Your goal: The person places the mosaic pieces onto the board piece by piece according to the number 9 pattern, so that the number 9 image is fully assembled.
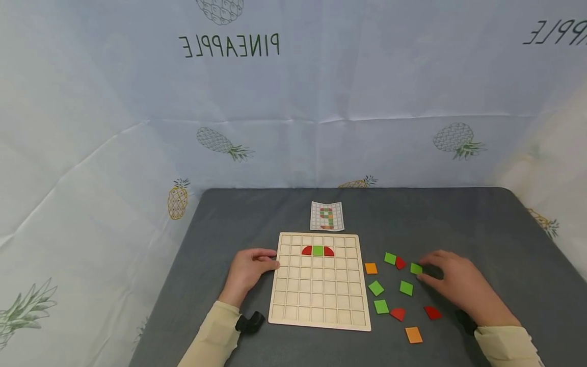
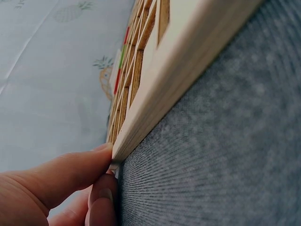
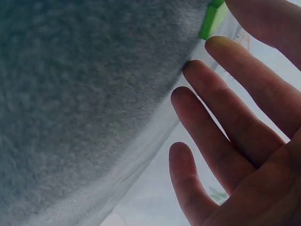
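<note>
As we look from left to right, the left hand (image 1: 247, 269) comes first, its grip pinching the edge of the wooden board (image 1: 317, 313) toward ten o'clock (a fingertip shows against the rim in the wrist view). On this board, flat on the tabletop (image 1: 229, 216), we see a red-green-red row (image 1: 318, 251) near twelve o'clock; just past that edge lies a patterned card (image 1: 327, 216). An orange tile (image 1: 371, 268) sits just beside the board at three o'clock. Farthest right, the right hand (image 1: 458, 285) has its grip parted around a green tile (image 1: 416, 268), with a red tile (image 1: 400, 263) toward nine o'clock; whether fingertips touch the green one, we cannot tell.
</note>
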A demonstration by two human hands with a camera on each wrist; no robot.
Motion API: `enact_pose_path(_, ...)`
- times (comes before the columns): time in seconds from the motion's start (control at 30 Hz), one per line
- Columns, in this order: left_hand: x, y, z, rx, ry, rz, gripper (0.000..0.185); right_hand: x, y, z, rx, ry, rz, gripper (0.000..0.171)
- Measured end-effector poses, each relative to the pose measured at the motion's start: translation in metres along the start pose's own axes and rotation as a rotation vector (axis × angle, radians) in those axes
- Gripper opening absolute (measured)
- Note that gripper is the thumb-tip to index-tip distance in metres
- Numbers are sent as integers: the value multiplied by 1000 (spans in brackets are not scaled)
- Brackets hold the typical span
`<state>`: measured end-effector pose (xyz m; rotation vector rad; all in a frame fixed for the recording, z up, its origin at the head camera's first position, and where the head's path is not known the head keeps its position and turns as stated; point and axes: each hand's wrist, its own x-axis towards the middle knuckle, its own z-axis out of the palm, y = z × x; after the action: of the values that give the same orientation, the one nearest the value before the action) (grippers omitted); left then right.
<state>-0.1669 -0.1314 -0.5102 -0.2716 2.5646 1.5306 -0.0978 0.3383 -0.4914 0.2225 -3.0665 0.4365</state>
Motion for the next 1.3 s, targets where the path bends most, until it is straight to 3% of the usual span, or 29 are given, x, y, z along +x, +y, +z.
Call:
enact_pose_path(0.8,1,-4,-1,5,5,31,29,4,-4,3,-1,-7,-5,25)
enact_pose_path(1.0,1,-5,-4,3,7,43,30,15,-18,-1,15,-1,-32,25)
enact_pose_path(1.3,0,-2,-3,-15,-7,50,29,43,-59,1,26,0,-88,25)
